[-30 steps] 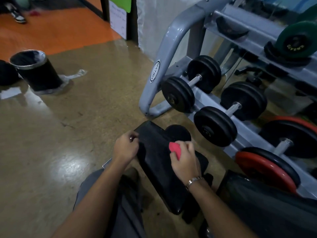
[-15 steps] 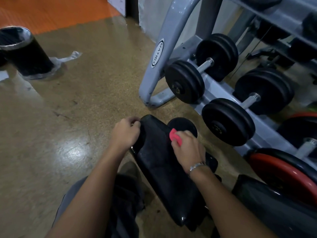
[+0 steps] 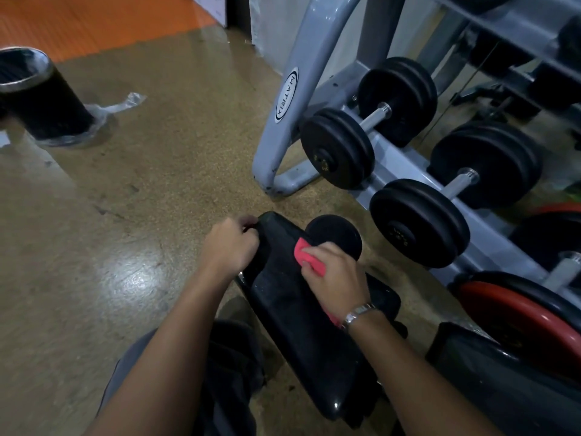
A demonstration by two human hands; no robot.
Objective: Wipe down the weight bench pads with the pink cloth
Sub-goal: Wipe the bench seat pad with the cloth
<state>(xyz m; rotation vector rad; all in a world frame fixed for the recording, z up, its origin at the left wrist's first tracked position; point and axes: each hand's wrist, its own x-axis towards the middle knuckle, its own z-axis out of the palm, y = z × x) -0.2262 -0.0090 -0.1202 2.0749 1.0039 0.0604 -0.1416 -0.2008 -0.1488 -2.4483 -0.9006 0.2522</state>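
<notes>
Lower centre: my left hand [image 3: 231, 247] fingers [image 3: 248, 223] curled round bench pad [image 3: 283, 300] top corner. Right hand [image 3: 334, 273] clutched pink cloth [image 3: 306, 258], pressed on pad's right edge. Risk, I judged: bunched cloth missing patches; pad shifting if left grip slipped.

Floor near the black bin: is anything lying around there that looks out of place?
Yes. Crumpled clear plastic lies on the floor round the foot of the black bin and trails out to the right, like a stray bag. The dumbbells sit in order on their rack.
</notes>
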